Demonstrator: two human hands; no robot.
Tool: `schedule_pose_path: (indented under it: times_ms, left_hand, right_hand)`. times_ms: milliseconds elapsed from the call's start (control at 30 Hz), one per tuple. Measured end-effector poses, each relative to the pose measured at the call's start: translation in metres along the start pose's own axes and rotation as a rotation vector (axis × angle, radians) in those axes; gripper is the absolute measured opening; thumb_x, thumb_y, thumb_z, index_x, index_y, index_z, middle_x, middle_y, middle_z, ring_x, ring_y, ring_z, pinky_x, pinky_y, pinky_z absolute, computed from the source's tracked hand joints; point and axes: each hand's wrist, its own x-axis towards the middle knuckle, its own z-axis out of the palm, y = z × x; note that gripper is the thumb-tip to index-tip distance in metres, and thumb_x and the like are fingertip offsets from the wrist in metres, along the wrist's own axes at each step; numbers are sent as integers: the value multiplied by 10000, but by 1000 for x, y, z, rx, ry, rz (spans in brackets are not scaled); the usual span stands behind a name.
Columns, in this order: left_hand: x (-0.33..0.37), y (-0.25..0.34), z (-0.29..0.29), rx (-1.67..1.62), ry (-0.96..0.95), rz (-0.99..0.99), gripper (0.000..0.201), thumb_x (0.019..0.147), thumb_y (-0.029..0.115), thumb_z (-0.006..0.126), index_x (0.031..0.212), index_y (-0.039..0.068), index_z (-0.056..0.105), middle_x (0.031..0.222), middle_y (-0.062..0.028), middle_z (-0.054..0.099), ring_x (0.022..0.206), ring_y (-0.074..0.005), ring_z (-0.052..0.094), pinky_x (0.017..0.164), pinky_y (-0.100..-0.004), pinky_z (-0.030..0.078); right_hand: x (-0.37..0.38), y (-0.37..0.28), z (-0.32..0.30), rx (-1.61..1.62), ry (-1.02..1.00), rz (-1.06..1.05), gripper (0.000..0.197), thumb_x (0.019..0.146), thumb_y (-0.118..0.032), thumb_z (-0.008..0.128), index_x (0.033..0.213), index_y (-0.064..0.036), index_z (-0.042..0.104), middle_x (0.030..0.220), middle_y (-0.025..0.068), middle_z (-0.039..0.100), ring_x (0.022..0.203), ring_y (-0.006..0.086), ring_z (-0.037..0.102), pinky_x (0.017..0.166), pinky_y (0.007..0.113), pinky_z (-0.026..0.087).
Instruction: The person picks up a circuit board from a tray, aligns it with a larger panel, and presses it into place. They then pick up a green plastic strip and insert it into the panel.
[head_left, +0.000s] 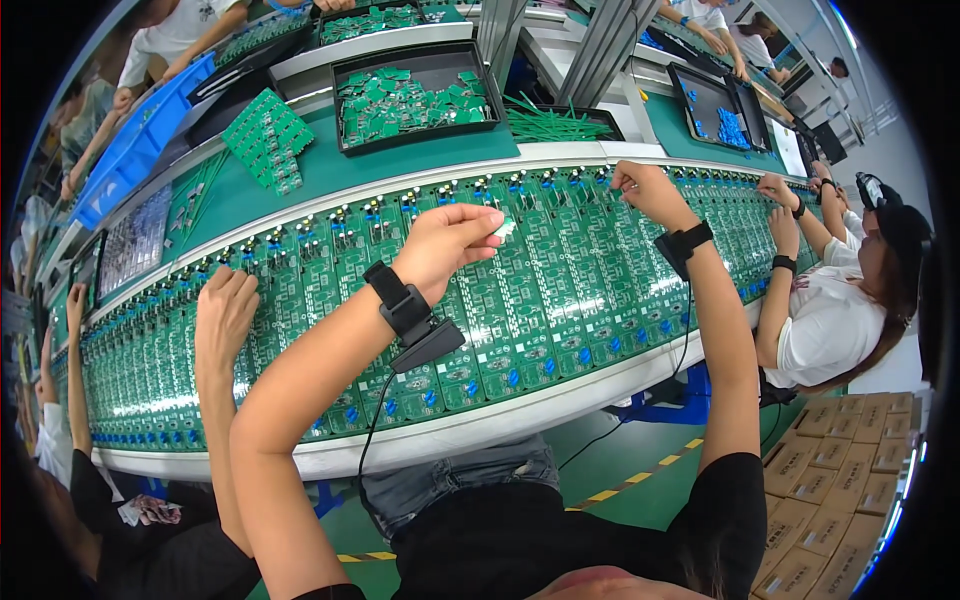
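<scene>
My left hand (445,243) is raised over the middle of the line, thumb and fingers pinching a small green-and-white circuit board (506,229). Below it lie long rows of green circuit boards (520,300) packed side by side, with blue and black components along their far edge and blue parts along the near edge. Farther right, my right hand (652,193) is closed over the far edge of those boards, fingertips pressed together; anything between them is too small to make out. Black straps circle both my wrists.
Beyond the line stands a black tray (440,62) of small green boards. Near it are a green board panel (268,140), green strips (555,120) and a blue bin (140,150). A co-worker's hand (226,308) is close on my left; another person (840,310) works at right.
</scene>
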Motion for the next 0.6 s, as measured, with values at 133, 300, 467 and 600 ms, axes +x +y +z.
schedule_pose_path:
  times_ms: [133, 300, 467, 600]
  left_hand:
    - [1, -1, 2, -1, -13, -6, 237, 833, 136, 618, 1018, -5, 568, 908, -47, 613, 822, -128, 608, 722, -240, 501]
    - [0, 2, 4, 1, -50, -14, 229, 839, 126, 608, 1027, 3, 564, 926, -56, 616, 887, -159, 618, 760, -244, 497]
    - [-1, 5, 7, -28, -52, -2, 213, 837, 103, 600, 1017, -2, 559, 930, -74, 617, 912, -182, 621, 775, -254, 497]
    - [3, 6, 12, -32, -39, 39, 210, 832, 75, 586, 994, -50, 541, 908, -109, 613, 833, -196, 637, 715, -270, 535]
  right_hand:
    - [3, 1, 3, -97, -9, -64, 189, 657, 104, 546, 810, -6, 545, 720, 59, 567, 674, 156, 560, 625, 281, 472]
    - [3, -4, 6, -182, 4, -61, 185, 651, 82, 564, 807, -17, 554, 715, 84, 574, 669, 188, 572, 616, 302, 468]
    - [-5, -14, 4, -334, 102, -175, 150, 673, 14, 597, 814, -29, 570, 718, 105, 578, 664, 211, 586, 589, 302, 463]
    - [-20, -66, 14, -103, 221, -204, 208, 702, -36, 641, 902, -28, 583, 806, 97, 598, 696, 197, 588, 600, 277, 466]
